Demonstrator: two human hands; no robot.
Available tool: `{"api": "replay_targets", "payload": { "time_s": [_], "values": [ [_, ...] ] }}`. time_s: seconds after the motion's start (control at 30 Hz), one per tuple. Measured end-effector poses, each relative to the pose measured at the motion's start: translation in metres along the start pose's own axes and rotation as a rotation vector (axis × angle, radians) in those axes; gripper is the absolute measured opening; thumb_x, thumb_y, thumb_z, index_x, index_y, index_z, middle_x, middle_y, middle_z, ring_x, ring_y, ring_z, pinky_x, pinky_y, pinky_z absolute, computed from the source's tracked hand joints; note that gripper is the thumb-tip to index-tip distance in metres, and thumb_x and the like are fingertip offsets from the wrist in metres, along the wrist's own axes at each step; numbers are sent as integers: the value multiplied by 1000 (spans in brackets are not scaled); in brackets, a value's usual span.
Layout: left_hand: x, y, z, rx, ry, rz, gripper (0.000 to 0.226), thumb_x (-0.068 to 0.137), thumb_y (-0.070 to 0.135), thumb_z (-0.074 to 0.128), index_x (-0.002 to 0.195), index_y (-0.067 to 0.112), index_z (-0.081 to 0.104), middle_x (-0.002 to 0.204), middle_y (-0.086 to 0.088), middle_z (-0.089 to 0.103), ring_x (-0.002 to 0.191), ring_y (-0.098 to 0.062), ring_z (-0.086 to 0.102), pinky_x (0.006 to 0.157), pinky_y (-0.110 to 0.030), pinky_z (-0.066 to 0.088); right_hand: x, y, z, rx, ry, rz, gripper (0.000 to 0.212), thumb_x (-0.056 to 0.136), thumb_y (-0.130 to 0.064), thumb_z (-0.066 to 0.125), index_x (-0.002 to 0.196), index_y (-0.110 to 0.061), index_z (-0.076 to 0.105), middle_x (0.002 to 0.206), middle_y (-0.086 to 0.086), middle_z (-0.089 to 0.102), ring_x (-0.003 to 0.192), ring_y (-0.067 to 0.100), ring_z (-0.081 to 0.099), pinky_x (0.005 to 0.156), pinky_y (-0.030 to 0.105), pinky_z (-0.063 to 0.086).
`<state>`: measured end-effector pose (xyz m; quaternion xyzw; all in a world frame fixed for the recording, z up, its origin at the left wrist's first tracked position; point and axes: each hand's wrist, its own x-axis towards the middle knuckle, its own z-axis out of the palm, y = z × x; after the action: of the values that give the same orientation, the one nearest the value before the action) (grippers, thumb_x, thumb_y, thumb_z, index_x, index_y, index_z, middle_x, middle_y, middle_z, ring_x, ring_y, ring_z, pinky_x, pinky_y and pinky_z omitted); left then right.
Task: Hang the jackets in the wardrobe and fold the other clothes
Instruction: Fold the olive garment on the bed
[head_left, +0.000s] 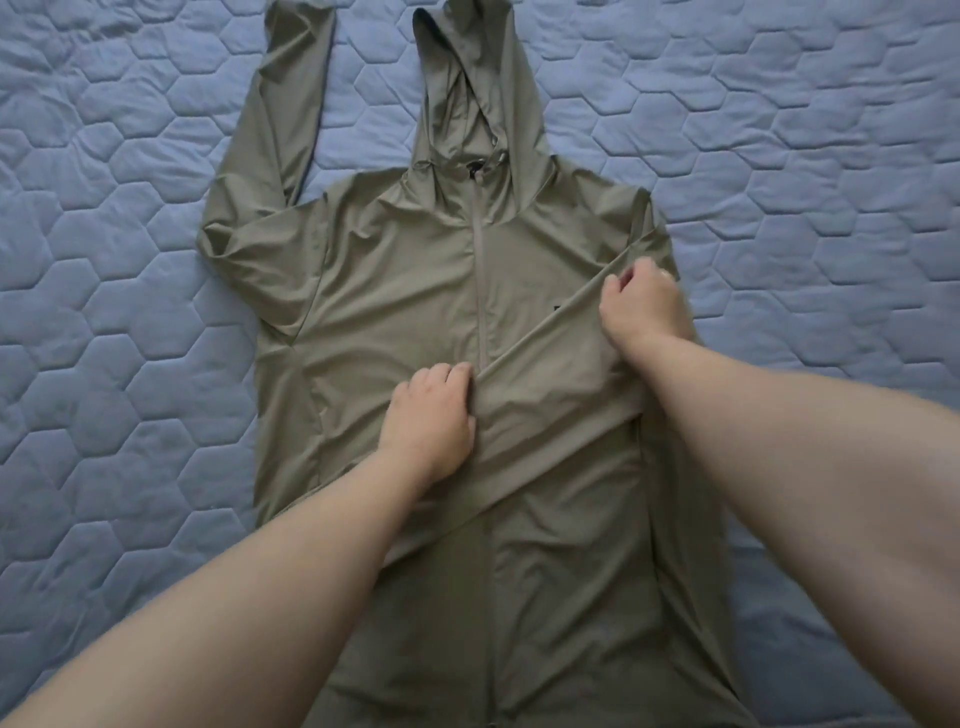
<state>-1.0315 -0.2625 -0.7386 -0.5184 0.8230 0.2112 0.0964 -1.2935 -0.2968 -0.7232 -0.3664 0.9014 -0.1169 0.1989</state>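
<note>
Olive hooded jacket (395, 291) flat, front up, on quilted bed (114, 364). Right hand (647, 306) pinches folded-in sleeve (550, 374); left hand (434, 415) closed on its cuff. Risk: thin, slippery-looking fabric slides, sleeve fold skews.

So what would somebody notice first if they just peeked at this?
The big olive hooded jacket, zipped up and spread flat in the middle of the blue quilt. Then the two bare arms reaching in from below: the left hand presses a sleeve folded across the jacket's chest, and the right hand pinches that sleeve nearer the shoulder.
</note>
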Motion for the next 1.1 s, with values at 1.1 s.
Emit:
{"api": "replay_targets", "payload": {
  "time_s": [1.1],
  "values": [
    [0,-200,-3,-241,332,-647,60,95,49,58,146,18,47,151,-5,47,139,-28,41,110,-43,36,-55,-245,137,21,-325,-801,36,97,-32,55,128,-15,53,135,9,44,118,32,53,97,40,44]
  ]
}}
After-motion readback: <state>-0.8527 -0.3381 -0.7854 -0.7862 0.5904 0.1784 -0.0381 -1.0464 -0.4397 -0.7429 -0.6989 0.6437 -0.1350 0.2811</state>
